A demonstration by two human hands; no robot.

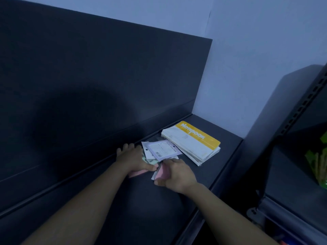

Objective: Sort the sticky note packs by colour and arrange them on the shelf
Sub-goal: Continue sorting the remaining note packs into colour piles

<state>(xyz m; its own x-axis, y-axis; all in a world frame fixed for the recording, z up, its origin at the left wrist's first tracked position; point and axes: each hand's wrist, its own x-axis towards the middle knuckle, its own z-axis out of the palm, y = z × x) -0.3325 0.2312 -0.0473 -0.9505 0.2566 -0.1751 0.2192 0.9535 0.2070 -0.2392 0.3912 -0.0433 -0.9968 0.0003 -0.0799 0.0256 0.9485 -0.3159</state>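
Observation:
A small heap of sticky note packs lies on the dark shelf (109, 200). On top is a lilac pack (163, 150) in clear wrap, with a greenish pack (150, 161) partly hidden beneath it. My left hand (131, 159) lies over the heap's left side, fingers spread toward the shelf's back wall, and a pink pack (137, 173) shows under its palm. My right hand (174, 175) grips another pink pack (161, 174) at the heap's near right side, fingers curled over it.
A stack of yellow-and-white notebooks (193, 141) lies just right of the heap, near the shelf's right end. A second dark shelving unit (300, 156) stands to the right with green packages (318, 163) on it. A pale wall rises behind.

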